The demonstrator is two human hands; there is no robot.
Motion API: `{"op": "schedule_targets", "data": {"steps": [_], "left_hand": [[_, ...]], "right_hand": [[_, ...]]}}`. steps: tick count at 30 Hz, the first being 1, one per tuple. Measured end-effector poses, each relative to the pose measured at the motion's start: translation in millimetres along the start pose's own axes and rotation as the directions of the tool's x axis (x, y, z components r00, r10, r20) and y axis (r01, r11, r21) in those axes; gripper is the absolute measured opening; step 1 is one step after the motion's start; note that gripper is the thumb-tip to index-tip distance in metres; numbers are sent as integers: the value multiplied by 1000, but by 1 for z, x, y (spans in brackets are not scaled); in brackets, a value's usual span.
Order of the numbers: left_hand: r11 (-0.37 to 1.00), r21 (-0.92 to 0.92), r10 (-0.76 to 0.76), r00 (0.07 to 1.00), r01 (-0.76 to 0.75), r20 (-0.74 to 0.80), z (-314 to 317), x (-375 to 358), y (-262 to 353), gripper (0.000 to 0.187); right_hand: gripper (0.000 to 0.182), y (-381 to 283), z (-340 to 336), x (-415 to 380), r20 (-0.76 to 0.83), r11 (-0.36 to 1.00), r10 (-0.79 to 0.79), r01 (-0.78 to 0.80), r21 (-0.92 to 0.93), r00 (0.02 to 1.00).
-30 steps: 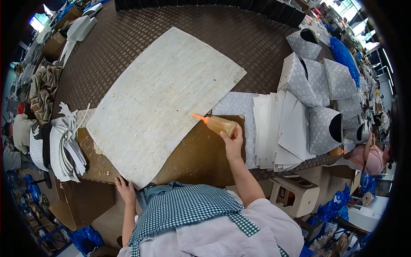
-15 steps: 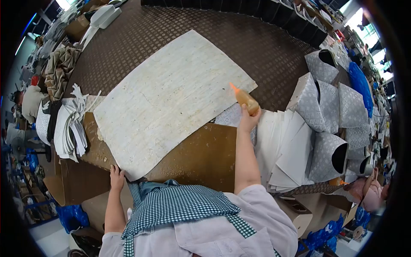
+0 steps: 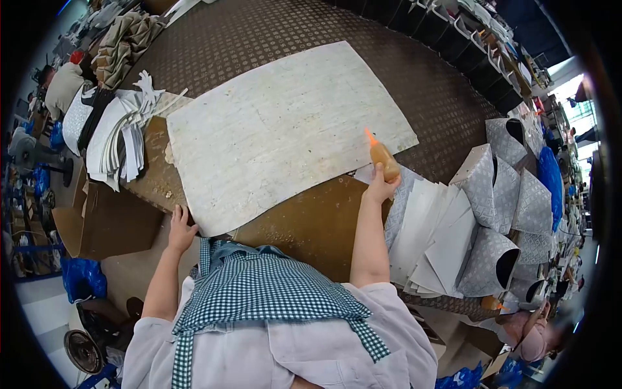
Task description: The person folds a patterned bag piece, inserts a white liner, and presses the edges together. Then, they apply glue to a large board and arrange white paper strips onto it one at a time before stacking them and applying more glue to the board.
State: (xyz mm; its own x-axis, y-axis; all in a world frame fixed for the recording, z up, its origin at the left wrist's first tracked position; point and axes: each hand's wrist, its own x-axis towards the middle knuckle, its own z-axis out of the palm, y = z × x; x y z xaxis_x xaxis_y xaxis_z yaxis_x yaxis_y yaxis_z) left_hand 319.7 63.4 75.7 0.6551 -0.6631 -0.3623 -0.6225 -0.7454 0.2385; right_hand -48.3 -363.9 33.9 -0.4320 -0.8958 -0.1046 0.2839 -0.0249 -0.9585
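My right hand (image 3: pixel 383 185) is wrapped round a squeeze bottle (image 3: pixel 383 161) of amber liquid, its orange nozzle pointing up and left over the right part of a large stained white sheet (image 3: pixel 285 129). The sheet lies on a brown board (image 3: pixel 304 217) and the patterned brown table (image 3: pixel 259 52). At the sheet's lower left corner, my left hand (image 3: pixel 182 230) rests on the board's edge, fingers a little apart and nothing visible in them.
White strips (image 3: pixel 116 139) are bunched at the left, above a cardboard box (image 3: pixel 120 217). White sheets (image 3: pixel 431 233) are fanned at the right, beside grey patterned curved pieces (image 3: pixel 489 259). Dark holders (image 3: pixel 447 55) line the far edge. A person (image 3: pixel 531 337) is at the lower right.
The view has turned, so the sheet and table appear rotated clockwise. The bottle stays in my right hand, and my left hand remains by the sheet's lower left corner.
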Motion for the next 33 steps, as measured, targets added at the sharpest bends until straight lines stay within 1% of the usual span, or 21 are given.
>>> {"op": "schedule_targets", "data": {"steps": [2, 3, 5, 6, 9, 10, 11, 13, 14, 16, 17, 19, 20, 21, 24, 27, 28, 29, 30, 32, 33], "left_hand": [[1000, -20, 8, 1000, -8, -10, 0, -1, -1, 78], [1000, -12, 25, 1000, -25, -8, -1, -3, -2, 77], [997, -38, 69, 997, -70, -37, -4, -8, -2, 77], [995, -45, 88, 995, -91, -53, -2, -9, -4, 78], [988, -74, 130, 989, -135, -75, -1, -12, -8, 81], [986, -77, 143, 987, -149, -75, 0, -12, -11, 81], [982, -89, 157, 984, -164, -78, 1, -11, -14, 81], [972, -100, 202, 973, -213, -108, 5, -10, -20, 81], [968, -97, 221, 968, -233, -116, 8, -10, -23, 80], [963, -124, 235, 970, -241, -60, 0, -13, -24, 83], [954, -141, 255, 963, -265, -86, 1, -12, -27, 79], [947, -150, 273, 958, -284, -89, -7, -13, -28, 74], [943, -152, 285, 955, -295, -88, -12, -14, -29, 71], [943, -139, 292, 952, -303, -90, -16, -14, -30, 68], [929, -142, 346, 938, -343, -1, -21, -9, -41, 71], [914, -140, 388, 921, -380, 31, -30, -6, -47, 69], [908, -137, 403, 915, -395, 35, -32, -5, -49, 68], [902, -135, 418, 907, -410, 38, -34, -4, -50, 68], [896, -133, 433, 901, -425, 39, -36, -3, -50, 68], [881, -111, 463, 886, -459, 14, -39, -3, -52, 67], [877, -113, 472, 881, -467, 21, -40, -2, -53, 67]], "right_hand": [[57, -7, 4, -25, 73, 997, 76, -78, 29, 994], [56, -16, 5, -51, 170, 992, 120, -123, 2, 978], [58, 4, -3, -100, 330, 987, 160, -142, -78, 931], [61, 5, -5, -132, 430, 983, 177, -141, -114, 885], [66, -14, 2, -225, 596, 961, 251, -120, -250, 763], [67, -4, 0, -249, 650, 963, 253, -119, -243, 717], [68, 3, -2, -267, 706, 948, 311, -159, -275, 636], [69, -5, 4, -297, 783, 942, 335, -173, -287, 525], [62, -12, 7, -301, 763, 926, 377, -194, -324, 524], [62, -6, 10, -294, 755, 942, 334, -167, -292, 564], [62, -6, 9, -289, 742, 965, 257, -123, -232, 619], [62, -9, 13, -268, 593, 969, 196, -62, -239, 781], [59, -11, 12, -254, 543, 980, 146, -45, -193, 827], [55, -10, 12, -241, 425, 975, 204, -143, -171, 882], [53, -18, 29, -235, 281, 990, 138, -124, -65, 950], [55, 5, 50, -256, 372, 992, 121, -99, -76, 920], [56, 11, 61, -274, 412, 986, 130, -72, -153, 902], [56, 15, 66, -296, 479, 966, 189, -75, -248, 857], [59, 13, 75, -324, 526, 970, 178, -58, -236, 832], [66, 22, 78, -362, 684, 958, 281, -158, -238, 674], [66, 25, 81, -365, 697, 958, 284, -166, -234, 659]]}}
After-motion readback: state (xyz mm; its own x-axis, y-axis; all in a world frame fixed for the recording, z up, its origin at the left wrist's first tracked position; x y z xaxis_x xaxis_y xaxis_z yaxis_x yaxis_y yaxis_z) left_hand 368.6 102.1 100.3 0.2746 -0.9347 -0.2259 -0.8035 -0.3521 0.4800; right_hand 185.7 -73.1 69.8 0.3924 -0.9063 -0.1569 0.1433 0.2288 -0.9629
